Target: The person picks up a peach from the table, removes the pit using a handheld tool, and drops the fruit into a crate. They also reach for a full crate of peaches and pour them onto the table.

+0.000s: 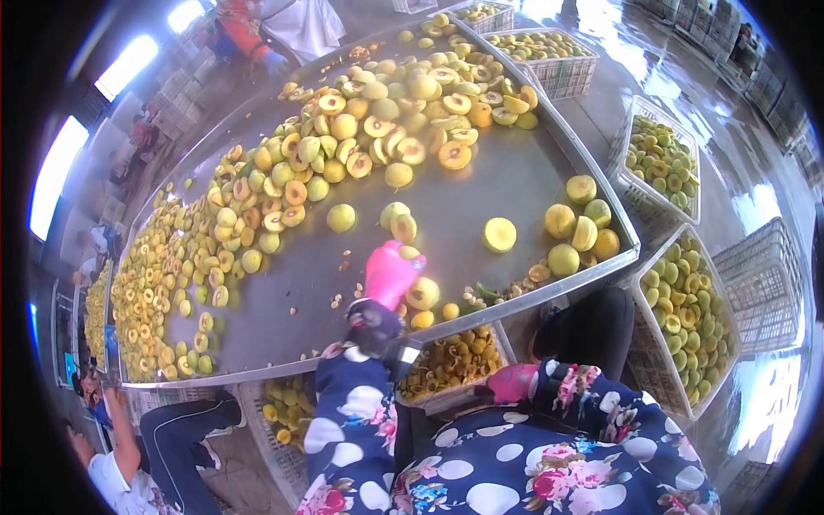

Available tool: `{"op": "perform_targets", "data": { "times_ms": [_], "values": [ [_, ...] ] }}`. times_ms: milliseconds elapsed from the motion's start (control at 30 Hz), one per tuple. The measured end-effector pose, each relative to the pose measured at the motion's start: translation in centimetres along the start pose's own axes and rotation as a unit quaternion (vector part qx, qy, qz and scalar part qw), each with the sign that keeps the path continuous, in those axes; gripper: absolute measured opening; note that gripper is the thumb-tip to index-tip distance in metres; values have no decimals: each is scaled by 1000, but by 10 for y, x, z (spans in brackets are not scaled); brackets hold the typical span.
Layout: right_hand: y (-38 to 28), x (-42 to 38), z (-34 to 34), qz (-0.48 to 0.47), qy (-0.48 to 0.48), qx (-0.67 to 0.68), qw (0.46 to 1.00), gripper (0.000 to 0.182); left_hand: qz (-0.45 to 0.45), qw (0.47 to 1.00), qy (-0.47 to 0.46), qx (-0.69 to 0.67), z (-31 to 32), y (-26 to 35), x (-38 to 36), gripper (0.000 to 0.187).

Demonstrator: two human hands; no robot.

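Observation:
My left hand (392, 275), in a pink glove, reaches over the metal table with its fingers closed on a yellow-green stone fruit piece (409, 252). Just beyond the fingertips lie a cut fruit half (403, 227) and a rounded fruit (394, 212). A cut fruit (422, 293) sits beside the wrist. My right hand (513, 384), also gloved in pink, is low by my lap, below the table edge. Its fingers look curled; what they hold, if anything, is hidden. Close to it stands a crate of fruit pieces (455, 365).
A long heap of halved fruit (343, 129) covers the far and left parts of the metal table (472, 292), which has a raised rim. Crates of fruit (687, 313) stand on the wet floor at right. Other people (120, 463) are at left and across the table.

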State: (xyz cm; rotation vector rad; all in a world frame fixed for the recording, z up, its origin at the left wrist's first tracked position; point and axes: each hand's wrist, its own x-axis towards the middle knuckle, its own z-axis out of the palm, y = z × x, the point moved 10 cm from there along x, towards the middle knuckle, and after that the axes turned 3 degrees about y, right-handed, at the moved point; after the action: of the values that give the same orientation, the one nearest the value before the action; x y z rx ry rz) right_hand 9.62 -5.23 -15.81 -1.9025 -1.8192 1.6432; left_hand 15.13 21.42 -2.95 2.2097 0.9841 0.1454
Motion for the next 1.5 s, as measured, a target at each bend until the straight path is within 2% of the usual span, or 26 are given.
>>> {"op": "perform_targets", "data": {
  "times_ms": [33, 67, 100, 167, 233, 267, 400, 500, 600, 733, 833, 867, 933, 1000, 1033, 1067, 1100, 1133, 1200, 1267, 1300, 1333, 1400, 1500],
  "values": [
    [-5, -8, -10, 11, 4, 51, 999, 33, -26, 977, -45, -206, 6, -15, -1, 50],
    [-12, -11, -27, -12, 85, 63, 994, 32, -50, 911, -87, -401, 10, -28, -10, 49],
    [-14, -17, -33, 4, 81, 163, 983, 31, -70, 804, -123, -577, 7, -23, -21, 48],
    [-23, -34, -43, 36, 63, 360, 930, 31, -52, 710, -156, -685, -8, -10, -50, 48],
    [-56, -55, -63, -14, 82, 439, 895, 29, -58, 621, -155, -766, -15, -1, -76, 49],
    [-69, -64, -73, -37, 94, 476, 874, 28, -76, 610, -149, -775, -16, 2, -87, 47],
    [-98, -79, -99, -76, 155, 479, 861, 25, -128, 547, -116, -819, -4, 8, -119, 40],
    [-114, -83, -109, -124, 190, 459, 859, 28, -126, 557, -103, -815, 4, 13, -136, 41],
    [-116, -83, -105, -99, 191, 486, 847, 28, -111, 554, -112, -818, 6, 20, -147, 42],
    [-112, -78, -102, -124, 205, 546, 803, 31, -92, 545, -114, -825, 2, 36, -157, 44],
    [-112, -77, -114, -135, 259, 584, 757, 33, 27, 722, -39, -691, -5, 46, -161, 46],
    [-110, -74, -118, -140, 280, 584, 749, 37, 29, 743, -49, -667, -1, 50, -165, 45],
    [-100, -76, -127, -128, 318, 573, 745, 41, 11, 701, -118, -704, 8, 56, -172, 43],
    [-99, -92, -151, -145, 422, 380, 810, 41, -29, 647, -164, -744, 13, 57, -176, 42],
    [-106, -100, -163, -150, 465, 276, 828, 41, -50, 658, -180, -730, 16, 53, -178, 41],
    [-103, -101, -161, -95, 431, 235, 866, 41, -71, 669, -195, -714, 18, 48, -180, 40],
    [-111, -101, -165, -121, 423, 196, 877, 39, -90, 680, -211, -697, 20, 44, -181, 39],
    [-119, -101, -167, -147, 414, 156, 884, 37, -89, 697, -181, -688, 24, 29, -176, 38],
    [-130, -104, -169, -180, 431, 87, 880, 30, 43, 849, -171, -498, 16, 31, -170, 39],
    [-119, -111, -174, -136, 494, 164, 843, 29, 15, 808, -161, -566, 18, 28, -168, 39],
    [-112, -115, -173, -114, 523, 202, 820, 28, -82, 675, -155, -717, 25, 25, -170, 40],
    [-112, -115, -167, -126, 497, 228, 828, 29, -175, 508, -142, -832, 34, 22, -175, 40],
    [-115, -120, -153, -147, 441, 280, 840, 31, -143, 496, -138, -845, 25, 25, -176, 38],
    [-115, -109, -111, -76, 311, 380, 868, 31, -133, 488, -123, -854, 18, 26, -175, 37]
  ]
}}
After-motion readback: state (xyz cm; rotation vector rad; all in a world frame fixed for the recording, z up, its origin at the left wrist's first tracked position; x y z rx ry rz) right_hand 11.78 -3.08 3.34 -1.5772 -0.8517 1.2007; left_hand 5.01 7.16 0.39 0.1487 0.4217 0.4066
